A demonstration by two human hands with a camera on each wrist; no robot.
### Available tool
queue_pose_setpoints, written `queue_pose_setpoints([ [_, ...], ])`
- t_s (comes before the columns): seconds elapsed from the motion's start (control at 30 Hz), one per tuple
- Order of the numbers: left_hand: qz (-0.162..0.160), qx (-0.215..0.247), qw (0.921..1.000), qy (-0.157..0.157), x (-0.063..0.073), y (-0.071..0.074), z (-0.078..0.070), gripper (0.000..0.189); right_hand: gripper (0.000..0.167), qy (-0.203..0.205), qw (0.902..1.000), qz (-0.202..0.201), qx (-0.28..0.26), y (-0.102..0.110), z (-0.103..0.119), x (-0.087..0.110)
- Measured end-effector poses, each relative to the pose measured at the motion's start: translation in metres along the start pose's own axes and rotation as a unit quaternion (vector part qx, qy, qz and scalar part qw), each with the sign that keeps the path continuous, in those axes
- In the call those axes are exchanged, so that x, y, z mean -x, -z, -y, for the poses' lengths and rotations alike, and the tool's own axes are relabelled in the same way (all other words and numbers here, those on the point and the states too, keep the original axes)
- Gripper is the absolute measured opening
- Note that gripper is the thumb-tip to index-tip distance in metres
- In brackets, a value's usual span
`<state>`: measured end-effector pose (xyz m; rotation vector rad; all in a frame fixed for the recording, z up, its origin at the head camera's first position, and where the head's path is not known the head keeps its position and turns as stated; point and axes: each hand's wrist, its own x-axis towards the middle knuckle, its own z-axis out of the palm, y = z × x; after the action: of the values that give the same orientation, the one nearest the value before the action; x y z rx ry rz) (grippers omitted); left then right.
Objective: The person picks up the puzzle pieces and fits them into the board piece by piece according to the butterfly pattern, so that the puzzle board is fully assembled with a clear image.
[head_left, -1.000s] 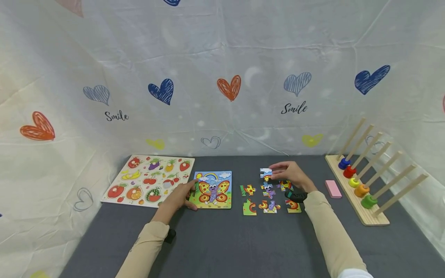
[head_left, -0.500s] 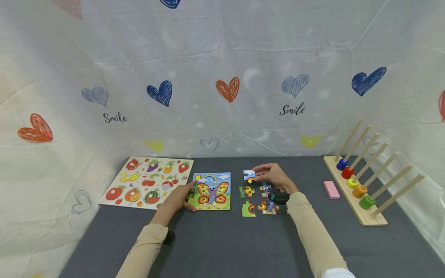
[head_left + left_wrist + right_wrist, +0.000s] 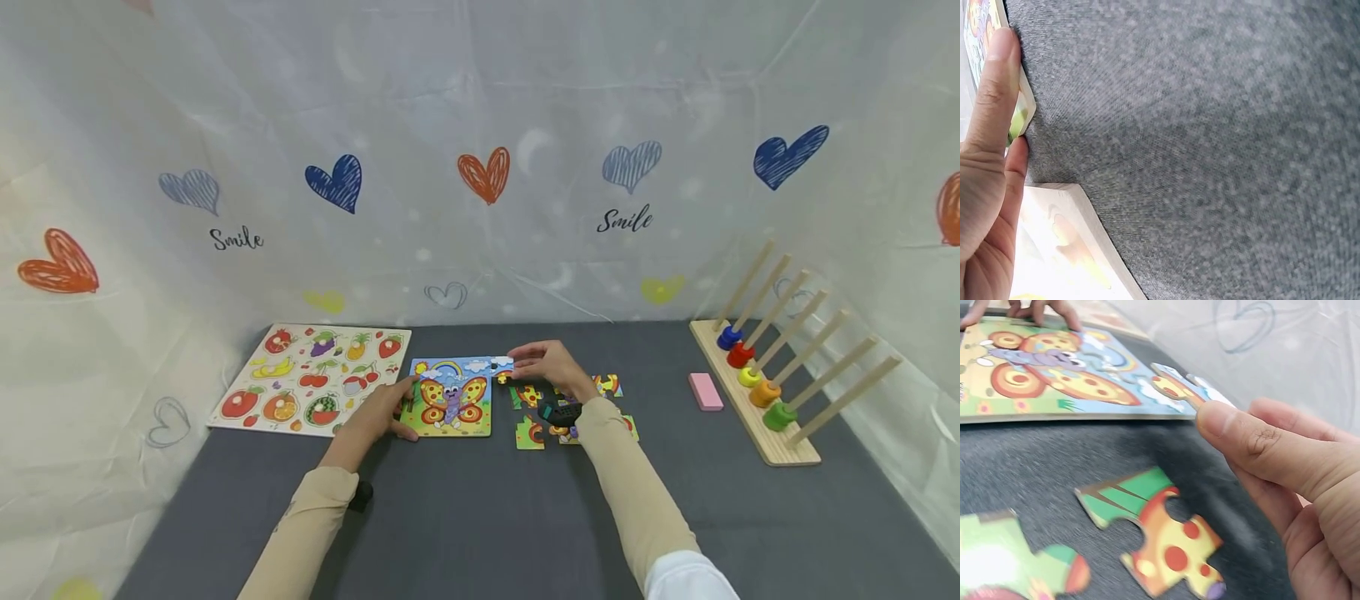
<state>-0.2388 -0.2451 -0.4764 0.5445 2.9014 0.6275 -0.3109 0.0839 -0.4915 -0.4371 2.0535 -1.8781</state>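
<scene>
While the left hand (image 3: 377, 414), fingers spread, touches the left side of the butterfly board (image 3: 453, 400), the right hand (image 3: 551, 367) pinches a sky puzzle piece (image 3: 500, 365) by the board's top right corner. Other pieces (image 3: 528, 434) lie on the grey bench (image 3: 465, 517).

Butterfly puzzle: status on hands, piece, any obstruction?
Left hand resting on butterfly board's left edge. Right hand pinching sky piece by the board's upper right corner. Nothing visibly blocking the piece; loose pieces lie nearby.
</scene>
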Motion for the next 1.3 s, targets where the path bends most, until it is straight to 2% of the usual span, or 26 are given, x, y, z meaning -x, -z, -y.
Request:
queue_pose_setpoints([
  [0.23, 0.007, 0.007, 0.9999, 0.007, 0.000, 0.002, 0.001, 0.093, 0.038, 0.012, 0.9996, 0.007, -0.023, -0.021, 0.000, -0.011],
  [0.4, 0.010, 0.003, 0.9999, 0.011, 0.002, 0.002, 0.002, 0.094, 0.038, 0.017, 0.9997, -0.008, -0.018, -0.036, -0.003, -0.015],
  [0.57, 0.009, 0.008, 0.9999, 0.012, 0.004, 0.001, 0.001, 0.094, 0.036, 0.022, 0.9987, -0.037, 0.027, -0.047, -0.004, -0.018],
  [0.8, 0.010, 0.019, 0.9996, 0.016, 0.003, 0.001, -0.002, 0.092, 0.032, 0.024, 0.9916, -0.073, 0.104, -0.056, -0.004, -0.022],
  [0.93, 0.016, 0.014, 0.9995, 0.026, 0.001, 0.001, -0.002, 0.094, 0.031, 0.015, 0.9894, -0.074, 0.124, -0.059, -0.002, -0.024],
  [1.3, 0.004, 0.012, 0.9999, -0.002, 0.001, 0.002, -0.004, 0.093, 0.039, 0.012, 0.9830, -0.065, 0.171, -0.059, 0.006, -0.024],
])
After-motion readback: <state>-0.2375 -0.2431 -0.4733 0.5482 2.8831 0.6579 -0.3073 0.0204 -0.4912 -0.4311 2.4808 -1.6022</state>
